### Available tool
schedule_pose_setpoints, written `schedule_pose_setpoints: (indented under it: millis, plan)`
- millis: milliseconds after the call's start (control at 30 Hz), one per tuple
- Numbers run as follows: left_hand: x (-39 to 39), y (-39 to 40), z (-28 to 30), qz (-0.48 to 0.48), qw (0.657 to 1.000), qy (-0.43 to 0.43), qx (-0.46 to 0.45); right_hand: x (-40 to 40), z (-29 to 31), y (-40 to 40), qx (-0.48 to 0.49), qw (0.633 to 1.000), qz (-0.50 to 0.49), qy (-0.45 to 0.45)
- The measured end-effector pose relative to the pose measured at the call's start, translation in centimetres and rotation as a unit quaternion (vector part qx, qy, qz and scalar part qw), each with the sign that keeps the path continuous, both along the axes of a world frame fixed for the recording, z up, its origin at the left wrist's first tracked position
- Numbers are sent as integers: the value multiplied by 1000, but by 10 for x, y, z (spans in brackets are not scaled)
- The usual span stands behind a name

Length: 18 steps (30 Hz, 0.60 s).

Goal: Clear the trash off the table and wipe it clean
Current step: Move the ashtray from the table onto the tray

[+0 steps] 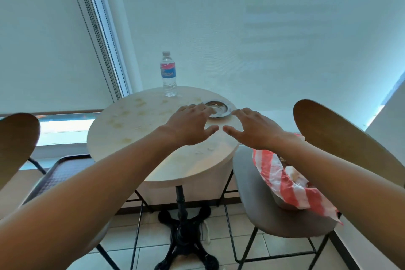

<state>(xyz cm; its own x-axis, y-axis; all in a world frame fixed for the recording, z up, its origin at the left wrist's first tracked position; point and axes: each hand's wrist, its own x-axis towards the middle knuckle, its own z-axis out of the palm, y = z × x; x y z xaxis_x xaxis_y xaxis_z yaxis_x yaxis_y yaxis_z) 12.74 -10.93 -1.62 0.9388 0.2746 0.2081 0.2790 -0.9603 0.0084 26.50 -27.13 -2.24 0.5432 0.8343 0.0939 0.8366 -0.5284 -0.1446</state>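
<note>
Head view only. Both bare hands reach out over the round pale-beige table (131, 138), palms down, fingers spread, neither gripping anything. The left hand (189, 126) has its fingertips (205, 108) at the near-left rim of the small round metal dish (217, 108) — touching or just above it, cannot tell. The right hand (254, 128) hovers just right of the dish, fingertips near its right rim, thumb pointing inward toward the left thumb.

Key relation: the dish lies ahead of and between the two hands, at the far right of the tabletop, the left hand nearer. It is shallow and shiny with a dark centre; contents too small to tell. Judging from this, the dish is the next thing to lift, likely two-handed since it is flat and low with little rim to pinch.

The clear plastic water bottle with the blue-red label (168, 74) stands upright at the far edge, well apart from both hands. The tabletop looks matte and shows scattered yellowish smears and crumbs across its left half — wiping not yet done.

The red-and-white striped plastic bag (282, 180), thin and crinkly, sits on the grey padded chair (263, 215) at right, under the right forearm. A dark mesh-patterned tray (63, 173) rests at lower left.
</note>
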Motion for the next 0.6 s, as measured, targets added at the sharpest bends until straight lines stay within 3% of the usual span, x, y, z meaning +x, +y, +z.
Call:
schedule_pose_setpoints:
  millis: [367, 600]
  plan:
    - [-57, 76, -3, -15, 1000, -9, -13, -55, 0, 60, 15, 1000, -26, 0]
    - [-58, 91, -9, -4, 995, -8, -98, -56, 4, 69, 29, 998, -56, 32]
